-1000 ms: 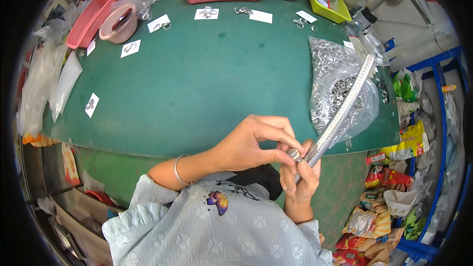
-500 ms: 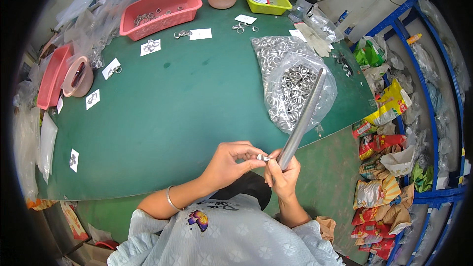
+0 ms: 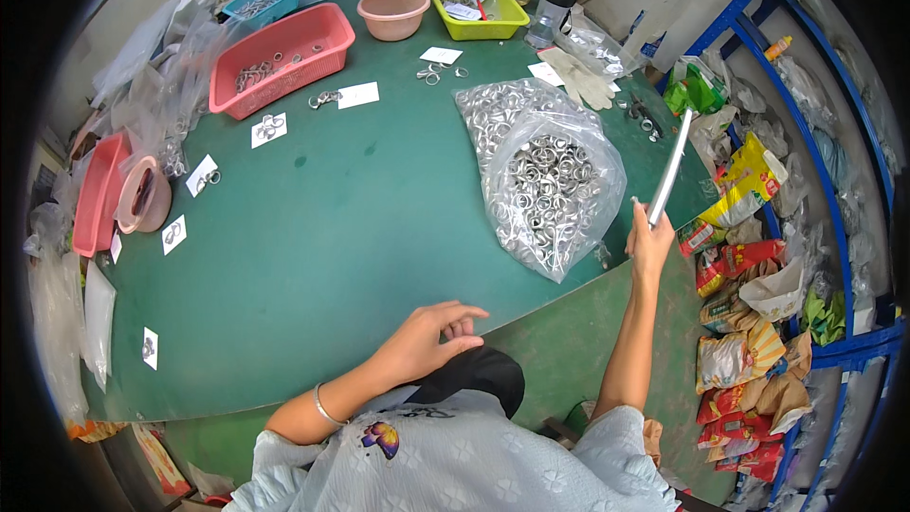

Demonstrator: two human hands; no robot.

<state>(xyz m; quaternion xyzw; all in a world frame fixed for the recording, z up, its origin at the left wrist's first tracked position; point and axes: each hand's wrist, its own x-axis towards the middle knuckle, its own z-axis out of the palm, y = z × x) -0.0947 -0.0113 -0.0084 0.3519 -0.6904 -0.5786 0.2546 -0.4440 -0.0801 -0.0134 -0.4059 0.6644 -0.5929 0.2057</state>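
Note:
My right hand (image 3: 650, 239) is stretched out past the table's right edge, its fingers wrapped round the lower end of a ring mandrel (image 3: 671, 169), a tapered grey metal rod pointing up. A tiny light spot shows by that hand's fingertips, too small to name. Over the table's front edge hovers my left hand (image 3: 431, 337), its index finger extended and the others loosely bent, with nothing visible in it. Between the hands and farther back, a clear plastic bag (image 3: 607, 171) lies open, full of silver metal rings (image 3: 550, 180).
White cards (image 3: 358, 96) with small groups of rings stand along the green table's (image 3: 360, 228) far and left sides. Behind them are a pink basket (image 3: 284, 62), a pink bowl (image 3: 393, 14) and a yellow-green basket (image 3: 477, 9). Blue shelving (image 3: 739, 9) and stacked packages (image 3: 739, 351) border the right.
My right hand has moved right and away from me with the mandrel, apart from my left hand. The small ring that was between my left fingers no longer shows there.

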